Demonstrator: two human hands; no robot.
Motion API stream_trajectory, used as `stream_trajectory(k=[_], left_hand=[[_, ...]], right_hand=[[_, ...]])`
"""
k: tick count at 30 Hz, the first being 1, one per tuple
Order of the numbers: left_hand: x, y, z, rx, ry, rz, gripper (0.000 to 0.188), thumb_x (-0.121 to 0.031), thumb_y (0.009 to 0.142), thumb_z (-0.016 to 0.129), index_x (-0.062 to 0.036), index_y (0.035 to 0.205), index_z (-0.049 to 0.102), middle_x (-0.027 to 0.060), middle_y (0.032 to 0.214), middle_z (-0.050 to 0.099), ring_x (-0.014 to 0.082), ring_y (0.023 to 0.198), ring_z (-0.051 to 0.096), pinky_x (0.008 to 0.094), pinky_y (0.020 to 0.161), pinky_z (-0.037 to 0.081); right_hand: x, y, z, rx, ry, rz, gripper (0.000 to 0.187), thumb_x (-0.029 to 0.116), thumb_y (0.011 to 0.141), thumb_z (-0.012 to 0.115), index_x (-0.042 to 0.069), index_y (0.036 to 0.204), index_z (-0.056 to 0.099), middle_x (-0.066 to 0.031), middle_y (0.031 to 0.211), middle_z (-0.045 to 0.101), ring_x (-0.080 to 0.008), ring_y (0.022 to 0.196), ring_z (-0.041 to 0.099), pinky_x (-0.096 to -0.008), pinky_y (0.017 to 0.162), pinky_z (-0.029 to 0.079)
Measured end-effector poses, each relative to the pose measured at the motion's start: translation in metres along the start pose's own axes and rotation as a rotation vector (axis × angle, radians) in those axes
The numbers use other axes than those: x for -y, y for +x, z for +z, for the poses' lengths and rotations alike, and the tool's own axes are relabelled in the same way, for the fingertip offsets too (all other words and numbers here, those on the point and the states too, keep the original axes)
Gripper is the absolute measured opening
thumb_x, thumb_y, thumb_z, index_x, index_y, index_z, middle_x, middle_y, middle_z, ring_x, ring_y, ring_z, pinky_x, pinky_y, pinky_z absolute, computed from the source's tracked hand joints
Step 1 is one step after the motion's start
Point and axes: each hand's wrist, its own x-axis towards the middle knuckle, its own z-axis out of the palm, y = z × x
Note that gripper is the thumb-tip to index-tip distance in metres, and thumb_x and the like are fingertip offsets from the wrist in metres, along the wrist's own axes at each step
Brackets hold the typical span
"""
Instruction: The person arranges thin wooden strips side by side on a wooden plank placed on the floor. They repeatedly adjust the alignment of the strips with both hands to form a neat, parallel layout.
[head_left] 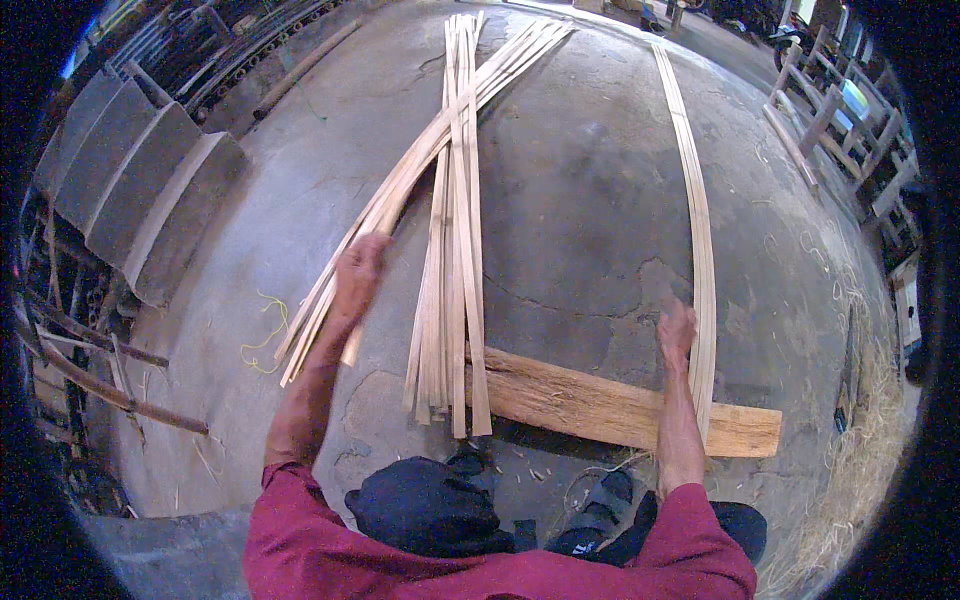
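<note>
My left hand [365,262] is closed around a slanting bundle of long, thin, pale wooden strips [415,160]. The bundle's far part crosses a second, more upright bundle of strips [460,250] lying to its right. A third, narrow group of strips [697,240] lies apart on the right, its near end over a thick wooden plank [570,395]. Just left of that group is my right hand [678,328]; its fingers are smeared by motion, and whether they touch the strips is unclear. The upright bundle's near end overlaps the plank's left end.
Grey curved slabs [165,190] stand at the left, above bent bars [120,390]. A thin yellow string [270,335] lies on the concrete floor [580,200]. Wooden frames [835,120] line the far right, with loose shavings [860,480] nearer. My sandalled foot [605,505] is behind the plank.
</note>
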Motion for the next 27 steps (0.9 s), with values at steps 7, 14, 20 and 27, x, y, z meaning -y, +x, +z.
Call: stream_trajectory(k=[7,14,20,27], left_hand=[[0.079,0.002,-0.072,0.134,0.496,-0.099,0.036,-0.029,0.084,0.044,0.0026,0.090,0.058,0.0113,0.059,0.053,0.0182,0.052,0.051,0.0316,0.052,0.039],[0.167,-0.047,-0.113,0.121,0.445,-0.333,0.035,-0.029,0.083,0.042,0.0013,0.082,0.058,0.0178,0.065,0.055,0.0276,0.062,0.055,0.0360,0.059,0.041],[0.153,-0.046,-0.117,-0.099,0.200,-0.425,0.037,-0.032,0.083,0.048,-0.0002,0.065,0.052,0.0005,0.053,0.044,0.0088,0.052,0.039,0.0266,0.048,0.034],[0.150,-0.034,-0.117,0.020,0.461,-0.344,0.042,-0.039,0.081,0.048,0.0012,0.071,0.057,0.0073,0.053,0.051,0.0155,0.051,0.049,0.0307,0.050,0.037]], right_hand=[[-0.101,-0.039,0.029,-0.112,-0.365,-0.013,0.043,0.014,0.071,0.056,0.004,0.113,0.047,-0.0195,0.109,0.041,-0.0369,0.098,0.042,-0.0484,0.076,0.039],[-0.096,-0.022,0.043,-0.192,0.136,-0.060,0.032,0.006,0.076,0.050,0.003,0.109,0.050,-0.0101,0.080,0.047,-0.0212,0.061,0.050,-0.0356,0.046,0.041],[-0.004,-0.024,0.034,-0.127,0.502,0.118,0.031,0.011,0.079,0.052,-0.001,0.108,0.052,-0.0067,0.060,0.051,-0.0137,0.048,0.048,-0.0316,0.037,0.038],[0.096,-0.036,0.009,-0.392,0.779,-0.147,0.037,0.014,0.081,0.053,0.000,0.115,0.048,-0.0022,0.057,0.047,-0.0106,0.042,0.041,-0.0267,0.037,0.036]])
